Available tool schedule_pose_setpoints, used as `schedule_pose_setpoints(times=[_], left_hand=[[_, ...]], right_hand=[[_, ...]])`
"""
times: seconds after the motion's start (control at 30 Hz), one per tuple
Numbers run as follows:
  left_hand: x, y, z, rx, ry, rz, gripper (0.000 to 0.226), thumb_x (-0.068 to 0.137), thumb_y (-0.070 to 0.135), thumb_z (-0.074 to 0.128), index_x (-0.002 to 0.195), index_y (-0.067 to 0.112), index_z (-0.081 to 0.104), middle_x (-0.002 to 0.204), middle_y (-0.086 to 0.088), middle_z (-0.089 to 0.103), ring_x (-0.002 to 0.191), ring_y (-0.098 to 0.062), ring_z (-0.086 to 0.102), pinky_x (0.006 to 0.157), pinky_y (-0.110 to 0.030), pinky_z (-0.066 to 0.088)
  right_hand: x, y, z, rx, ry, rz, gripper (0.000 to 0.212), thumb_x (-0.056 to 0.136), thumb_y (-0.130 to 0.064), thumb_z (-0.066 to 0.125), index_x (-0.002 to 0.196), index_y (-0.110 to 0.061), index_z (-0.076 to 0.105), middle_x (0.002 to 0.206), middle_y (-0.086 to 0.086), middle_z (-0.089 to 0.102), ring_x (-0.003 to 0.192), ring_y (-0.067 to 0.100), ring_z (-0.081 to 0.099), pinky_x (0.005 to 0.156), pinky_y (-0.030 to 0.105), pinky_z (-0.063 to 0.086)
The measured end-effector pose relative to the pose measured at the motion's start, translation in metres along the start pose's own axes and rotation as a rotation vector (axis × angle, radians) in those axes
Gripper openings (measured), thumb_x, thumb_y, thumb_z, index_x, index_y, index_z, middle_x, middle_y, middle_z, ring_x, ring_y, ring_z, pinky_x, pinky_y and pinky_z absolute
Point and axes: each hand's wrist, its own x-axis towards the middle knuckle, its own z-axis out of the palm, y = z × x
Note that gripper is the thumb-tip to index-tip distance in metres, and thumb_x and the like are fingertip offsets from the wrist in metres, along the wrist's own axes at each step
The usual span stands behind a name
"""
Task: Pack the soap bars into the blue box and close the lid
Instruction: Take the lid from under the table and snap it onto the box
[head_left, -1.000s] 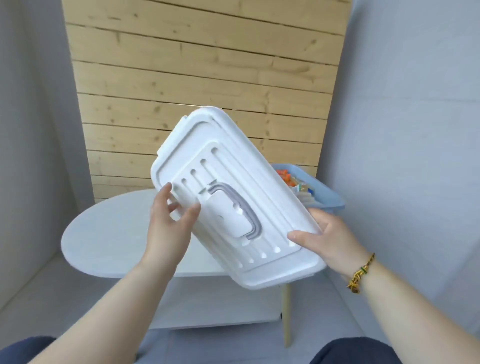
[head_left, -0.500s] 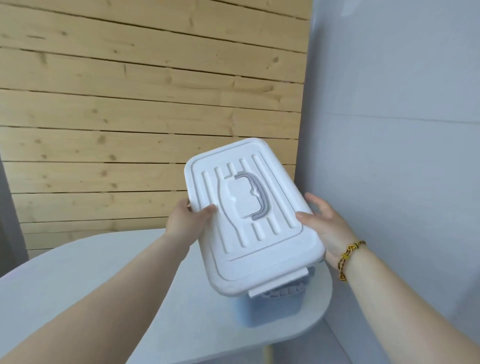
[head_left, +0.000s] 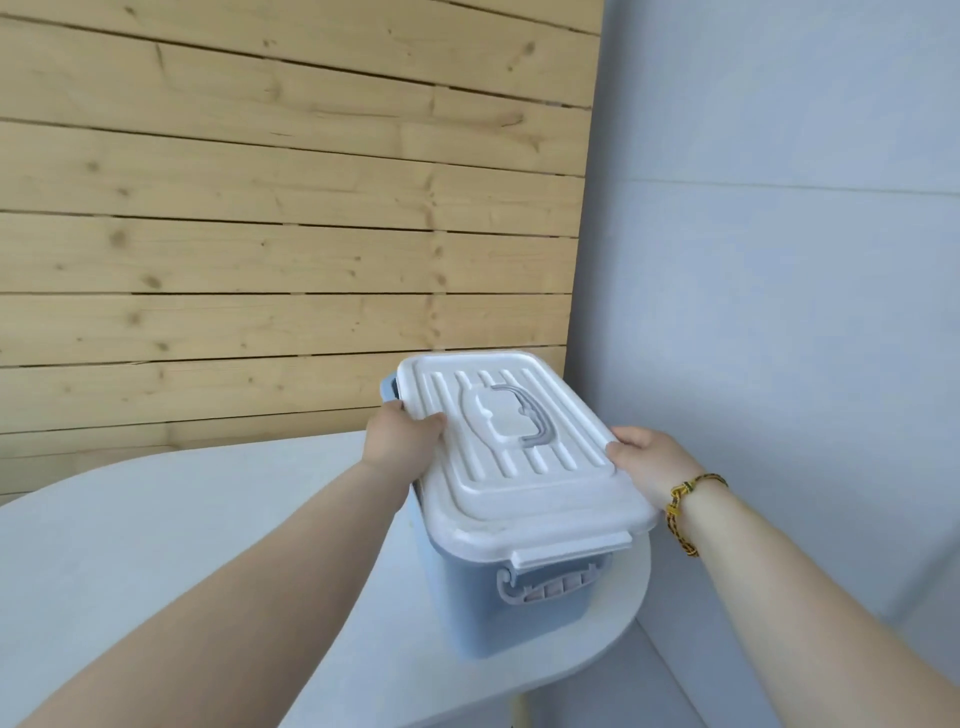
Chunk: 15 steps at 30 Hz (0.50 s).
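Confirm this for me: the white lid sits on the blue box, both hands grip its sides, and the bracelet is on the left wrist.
Wrong on the bracelet: the head view shows it on the right wrist. The rest stands: the white lid sits on the blue box, with the left hand and right hand gripping its sides.

The box stood on the table near its right end, close to the corner where the plank wall behind met the plain wall on the right. The lid lay on top of the box, its carry handle folded flat at the middle, its front tab jutting over the box's end handle just below. The left hand sat at the lid's left edge and the right hand at its right edge, with a bracelet on the right wrist.
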Motion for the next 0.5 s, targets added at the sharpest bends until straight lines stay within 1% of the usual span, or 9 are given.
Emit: schedule_pose_setpoints(times=[0.07,0.1,0.13,0.2,0.27,0.3,0.37,0.4,0.5], left_hand=[[0.004,-0.001,-0.004,-0.070,0.031,-0.045,0.053,0.085,0.016,0.055,0.131,0.003,0.031,0.105,-0.006,0.051,0.099,-0.030,0.051,0.077,-0.032,0.038],[0.007,-0.002,-0.006,-0.097,0.031,-0.078,0.050,0.083,0.017,0.056,0.127,0.003,0.036,0.100,-0.007,0.052,0.094,-0.029,0.051,0.076,-0.033,0.040],[0.008,-0.003,-0.010,-0.122,0.014,-0.114,0.041,0.082,0.018,0.057,0.118,0.002,0.044,0.092,-0.007,0.054,0.086,-0.028,0.053,0.073,-0.033,0.043],[0.007,-0.006,-0.015,-0.173,-0.034,-0.172,0.016,0.082,0.017,0.056,0.089,0.003,0.055,0.080,-0.008,0.056,0.071,-0.024,0.055,0.065,-0.030,0.048],[0.007,-0.011,-0.017,-0.220,-0.054,-0.158,0.013,0.083,0.013,0.054,0.072,0.008,0.054,0.075,-0.007,0.057,0.067,-0.022,0.055,0.061,-0.028,0.049],[0.007,-0.014,-0.018,-0.243,-0.056,-0.146,0.015,0.084,0.012,0.054,0.069,0.009,0.054,0.075,-0.007,0.058,0.068,-0.022,0.056,0.060,-0.028,0.049],[0.003,-0.017,-0.018,-0.288,-0.045,-0.137,0.014,0.085,0.010,0.053,0.071,0.008,0.056,0.074,-0.007,0.058,0.067,-0.021,0.056,0.058,-0.026,0.048],[0.000,-0.019,-0.019,-0.306,-0.032,-0.135,0.013,0.085,0.010,0.053,0.073,0.006,0.056,0.074,-0.007,0.058,0.065,-0.020,0.055,0.056,-0.025,0.048],[-0.014,-0.026,-0.028,-0.379,0.016,-0.130,0.011,0.085,0.011,0.055,0.075,0.007,0.057,0.075,-0.007,0.060,0.064,-0.018,0.057,0.050,-0.023,0.050]], right_hand=[[-0.001,0.003,0.004,-0.011,0.013,-0.007,0.028,0.094,-0.010,0.039,0.114,-0.005,0.058,0.119,0.027,0.060,0.106,0.041,0.057,0.079,0.040,0.050],[0.000,0.005,0.006,0.000,0.026,-0.008,0.028,0.094,-0.011,0.040,0.115,-0.006,0.058,0.117,0.025,0.061,0.105,0.040,0.058,0.082,0.040,0.049],[0.002,0.005,0.008,0.020,0.039,-0.007,0.029,0.093,-0.012,0.042,0.118,-0.008,0.057,0.114,0.021,0.063,0.100,0.036,0.059,0.079,0.037,0.048],[0.008,0.005,0.010,0.063,0.039,-0.009,0.034,0.093,-0.014,0.045,0.126,-0.010,0.052,0.115,0.012,0.061,0.093,0.023,0.055,0.072,0.024,0.042],[0.014,0.004,0.010,0.069,0.027,-0.010,0.037,0.092,-0.013,0.048,0.129,-0.009,0.049,0.116,0.008,0.058,0.092,0.018,0.050,0.073,0.018,0.038],[0.015,0.002,0.011,0.069,0.018,-0.006,0.038,0.092,-0.012,0.049,0.129,-0.008,0.049,0.114,0.009,0.057,0.090,0.017,0.050,0.071,0.018,0.040],[0.018,0.000,0.011,0.070,-0.001,-0.004,0.036,0.090,-0.011,0.051,0.126,-0.008,0.052,0.106,0.009,0.058,0.085,0.017,0.052,0.061,0.020,0.043],[0.019,-0.001,0.011,0.069,-0.012,-0.010,0.035,0.090,-0.010,0.052,0.125,-0.009,0.054,0.106,0.010,0.060,0.083,0.017,0.053,0.062,0.020,0.044],[0.028,-0.007,0.016,0.031,-0.087,-0.050,0.034,0.089,-0.011,0.053,0.123,-0.011,0.056,0.118,0.012,0.062,0.087,0.017,0.055,0.077,0.022,0.041]])
